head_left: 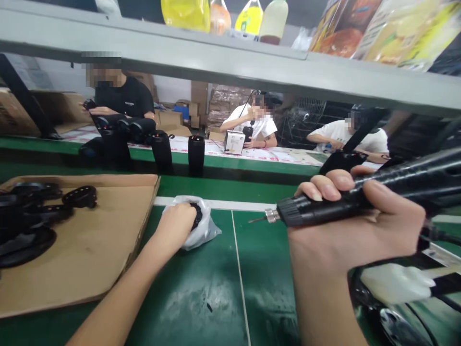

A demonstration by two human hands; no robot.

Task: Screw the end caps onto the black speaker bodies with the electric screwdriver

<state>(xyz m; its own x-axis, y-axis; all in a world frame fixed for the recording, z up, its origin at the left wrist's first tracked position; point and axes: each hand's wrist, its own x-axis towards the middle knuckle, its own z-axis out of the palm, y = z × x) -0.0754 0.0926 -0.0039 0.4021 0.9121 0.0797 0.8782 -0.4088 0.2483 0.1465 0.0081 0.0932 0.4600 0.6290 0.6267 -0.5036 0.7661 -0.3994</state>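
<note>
My right hand point(345, 216) is wrapped around a black electric screwdriver point(389, 187), held up at the right with its thin bit pointing left. My left hand point(178, 221) reaches into a translucent plastic bag point(205, 230) on the green bench. Small dark pieces point(196, 215) show in the bag's mouth beside the hand; they are too small to name. The left fingers are hidden in the bag. To the left of this hand lies a cardboard tray point(97, 254) with several black plastic parts point(39, 206).
A grey shelf beam point(230, 57) crosses above the bench, with bottles and packets on it. Black cylindrical units point(196, 154) stand along the far side. Several people work opposite. A white bottle point(396, 283) and cables lie at lower right. A small dark scrap point(209, 307) is on the bench.
</note>
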